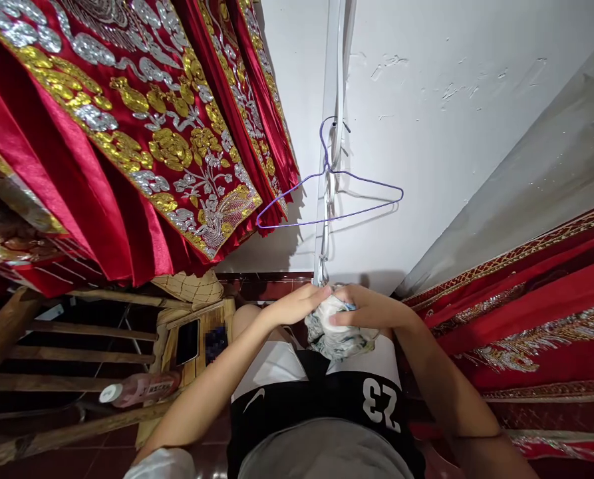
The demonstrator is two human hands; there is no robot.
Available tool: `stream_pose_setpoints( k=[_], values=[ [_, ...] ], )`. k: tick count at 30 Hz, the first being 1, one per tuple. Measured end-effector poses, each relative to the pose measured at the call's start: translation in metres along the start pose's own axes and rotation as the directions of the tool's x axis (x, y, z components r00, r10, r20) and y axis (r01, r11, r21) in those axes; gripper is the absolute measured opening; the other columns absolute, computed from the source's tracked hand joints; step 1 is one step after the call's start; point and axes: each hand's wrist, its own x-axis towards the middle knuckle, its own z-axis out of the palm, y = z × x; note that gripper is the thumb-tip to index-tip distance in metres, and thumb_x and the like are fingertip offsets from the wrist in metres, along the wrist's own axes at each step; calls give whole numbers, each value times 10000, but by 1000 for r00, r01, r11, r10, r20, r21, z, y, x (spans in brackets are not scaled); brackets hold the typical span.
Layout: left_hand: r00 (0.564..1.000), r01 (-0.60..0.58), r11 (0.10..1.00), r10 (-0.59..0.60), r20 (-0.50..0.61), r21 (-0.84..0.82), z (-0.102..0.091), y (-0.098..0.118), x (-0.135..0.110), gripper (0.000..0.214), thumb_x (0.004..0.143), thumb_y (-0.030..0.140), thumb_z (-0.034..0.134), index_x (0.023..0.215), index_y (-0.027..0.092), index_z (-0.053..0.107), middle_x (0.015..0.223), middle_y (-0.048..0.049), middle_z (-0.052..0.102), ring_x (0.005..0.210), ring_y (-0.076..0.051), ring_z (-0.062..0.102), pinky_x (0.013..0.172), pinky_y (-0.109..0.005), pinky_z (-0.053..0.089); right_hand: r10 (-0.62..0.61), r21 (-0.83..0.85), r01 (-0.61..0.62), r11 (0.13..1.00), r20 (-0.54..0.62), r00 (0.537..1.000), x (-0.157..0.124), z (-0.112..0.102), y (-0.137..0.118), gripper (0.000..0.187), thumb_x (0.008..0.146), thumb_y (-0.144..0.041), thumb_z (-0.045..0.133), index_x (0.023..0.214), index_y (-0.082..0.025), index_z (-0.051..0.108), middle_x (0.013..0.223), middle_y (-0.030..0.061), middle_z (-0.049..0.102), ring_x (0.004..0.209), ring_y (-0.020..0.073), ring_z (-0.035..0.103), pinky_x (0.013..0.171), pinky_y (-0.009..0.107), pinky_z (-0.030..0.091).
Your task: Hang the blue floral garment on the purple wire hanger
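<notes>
A crumpled bundle of pale cloth [341, 344] with a grey-green and blue pattern is held over my lap. My left hand [304, 301] grips its upper left side, the fingers curled over the far edge and partly hidden. From the right, my right hand [364, 307] closes round the bundle, its thumb pressing on the whitish middle. The hands nearly meet at the top of the cloth. What lies inside the bundle, if anything, cannot be seen.
A purple wire hanger [329, 199] hangs on the white wall ahead. Red sequined garments [177, 146] hang at left, more red embroidered fabric [536, 319] at right. On the left are a wooden bench [167, 332], a phone [187, 342] and a pinkish bottle [140, 389].
</notes>
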Motion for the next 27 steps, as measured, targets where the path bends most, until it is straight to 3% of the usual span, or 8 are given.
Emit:
stream_pose_setpoints(
  k=[3, 6, 10, 13, 16, 19, 24, 27],
  values=[
    [989, 141, 968, -145, 5, 208, -10, -13, -15, 622, 1018, 600, 356, 544, 200, 401, 517, 5, 429, 493, -131, 362, 505, -271, 279, -73, -196, 48, 979, -123, 990, -2, -23, -9, 206, 799, -155, 543, 823, -192, 745, 825, 30, 724, 771, 200, 630, 702, 301, 461],
    [968, 250, 834, -208, -140, 492, -36, -6, -30, 534, 981, 566, 473, 596, 196, 491, 563, -12, 525, 521, -150, 433, 568, -283, 285, -169, -299, 28, 954, -457, 873, 12, -45, -9, 460, 801, -160, 526, 1208, -246, 722, 818, 23, 703, 718, 203, 608, 669, 307, 452],
    [916, 401, 614, -283, -285, 680, -72, 8, -42, 445, 963, 459, 449, 609, 217, 571, 587, -78, 620, 591, -244, 579, 710, -341, 395, -246, -287, 72, 955, -638, 729, 61, -71, 9, 674, 850, -238, 534, 1521, -251, 471, 964, 61, 718, 740, 228, 614, 721, 343, 486],
    [861, 505, 519, -355, -363, 690, -86, 6, -49, 385, 943, 382, 433, 638, 218, 604, 697, -136, 699, 769, -327, 678, 885, -436, 443, -236, -260, 88, 962, -622, 746, 103, -74, 33, 494, 889, -299, 488, 1368, -219, 583, 1139, 93, 712, 945, 254, 635, 851, 358, 482],
    [776, 619, 431, -463, -428, 657, -90, -7, -58, 395, 940, 382, 460, 605, 212, 583, 741, -153, 709, 854, -376, 704, 1014, -588, 397, -153, -226, 26, 974, -564, 811, 123, -61, 50, 293, 899, -293, 425, 1063, -224, 657, 893, 42, 701, 823, 224, 607, 766, 314, 447],
    [697, 707, 381, -513, -500, 595, -91, -18, -64, 359, 875, 396, 590, 569, 209, 575, 669, -146, 666, 871, -406, 706, 1039, -653, 379, -141, -238, 4, 971, -560, 817, 113, -50, 54, 177, 878, -282, 445, 895, -238, 616, 683, -13, 595, 656, 184, 506, 648, 274, 365],
    [651, 756, 408, -391, -651, 511, -103, -13, -64, 274, 879, 399, 533, 734, 203, 660, 735, -158, 690, 853, -388, 704, 896, -530, 508, -214, -345, 6, 938, -568, 795, 70, -62, 38, 160, 853, -298, 492, 711, -227, 507, 578, -32, 442, 605, 152, 394, 593, 274, 274],
    [628, 732, 521, -265, -732, 439, -115, -3, -54, 325, 920, 413, 449, 761, 205, 643, 701, -131, 673, 734, -324, 678, 797, -434, 517, -261, -393, 30, 919, -548, 795, 53, -78, 23, 228, 849, -302, 506, 650, -218, 432, 579, -31, 367, 599, 135, 337, 578, 283, 241]
  ],
)
